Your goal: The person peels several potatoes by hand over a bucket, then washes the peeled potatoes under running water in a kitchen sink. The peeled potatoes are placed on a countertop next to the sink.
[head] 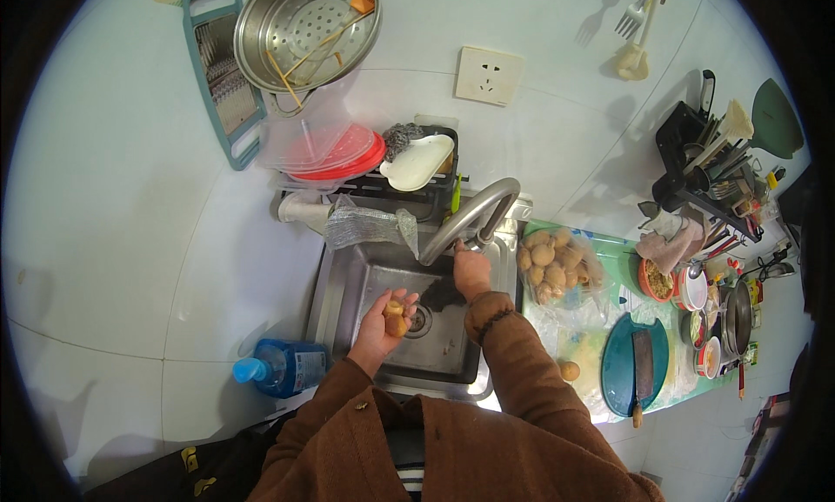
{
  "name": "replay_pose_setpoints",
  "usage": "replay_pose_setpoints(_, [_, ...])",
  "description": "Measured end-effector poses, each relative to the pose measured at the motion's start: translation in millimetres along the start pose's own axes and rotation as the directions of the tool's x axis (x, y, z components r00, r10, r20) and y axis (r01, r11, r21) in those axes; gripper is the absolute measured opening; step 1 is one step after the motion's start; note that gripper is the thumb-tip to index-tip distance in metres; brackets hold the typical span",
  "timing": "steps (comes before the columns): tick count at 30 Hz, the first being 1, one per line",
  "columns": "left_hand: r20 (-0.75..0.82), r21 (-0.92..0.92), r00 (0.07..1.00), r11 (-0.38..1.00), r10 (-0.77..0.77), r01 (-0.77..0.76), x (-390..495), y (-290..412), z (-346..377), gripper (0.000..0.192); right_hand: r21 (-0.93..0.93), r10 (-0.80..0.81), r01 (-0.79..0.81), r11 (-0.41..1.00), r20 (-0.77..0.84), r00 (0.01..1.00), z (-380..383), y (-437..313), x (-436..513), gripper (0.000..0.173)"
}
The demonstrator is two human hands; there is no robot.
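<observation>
Palm up over the stainless steel sink (pixel 443 365), my left hand (pixel 372 332) cradles what looks like small potatoes (pixel 395 324), yellow-brown and rounded. Its fingers curl loosely around them. My right hand (pixel 471 273) grips the faucet's handle at the base, and its fingers hide most of that handle. The faucet's curved metal spout (pixel 471 208) arches over the sink; no water stream is visible. Below my left hand is the drain (pixel 419 320). A dark patch of peelings or scraps (pixel 442 296) lies on the sink floor between my hands.
Right of the sink stand a clear bag of potatoes (pixel 554 264), a loose potato (pixel 569 371), and a cleaver (pixel 643 365) on a teal cutting board (pixel 616 371). A blue pump bottle (pixel 287 366) is at left. Behind the sink sits a black rack (pixel 427 198).
</observation>
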State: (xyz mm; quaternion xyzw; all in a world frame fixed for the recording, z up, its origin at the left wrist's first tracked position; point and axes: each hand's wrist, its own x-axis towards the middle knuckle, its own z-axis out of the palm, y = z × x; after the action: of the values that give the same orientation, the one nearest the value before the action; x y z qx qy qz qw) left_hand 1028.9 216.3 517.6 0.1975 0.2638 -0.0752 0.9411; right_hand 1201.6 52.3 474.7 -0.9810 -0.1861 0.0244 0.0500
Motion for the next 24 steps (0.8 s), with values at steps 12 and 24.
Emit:
replay_pose_setpoints(12, [-0.015,-0.008,1.0,1.0,-0.002,0.001,3.7,-1.7,-3.6,0.031,-0.032,0.0,0.001,0.999,0.031,1.0,2.0,-0.1,1.7,0.047])
replay_pose_setpoints(24, [-0.137,0.009,0.981,0.99,0.137,-0.137,19.1,-16.4,-15.3,0.033,0.791,0.037,0.274,0.546,-0.349,0.936,-8.9,-73.9,-86.8,0.03])
